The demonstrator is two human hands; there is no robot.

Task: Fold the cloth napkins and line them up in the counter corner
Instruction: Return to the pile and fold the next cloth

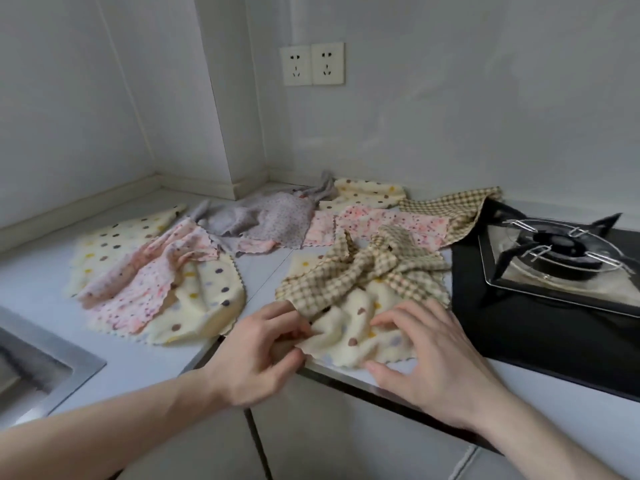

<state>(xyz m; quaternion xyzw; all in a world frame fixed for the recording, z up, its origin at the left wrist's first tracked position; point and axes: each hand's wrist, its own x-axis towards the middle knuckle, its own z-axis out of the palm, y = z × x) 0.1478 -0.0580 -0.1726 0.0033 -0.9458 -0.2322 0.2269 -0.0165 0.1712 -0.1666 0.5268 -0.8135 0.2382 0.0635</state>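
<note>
I note the sink (38, 362) is cut by the left edge of the frame; the stove (554, 282) runs off the right edge, its far burner side unseen; my left hand (258, 355) has its fingertips tucked under the cream dotted napkin (353, 327), so I cannot tell their grip; the checked napkin (349, 271) covers that napkin's far part; both forearms leave the bottom edge.
</note>
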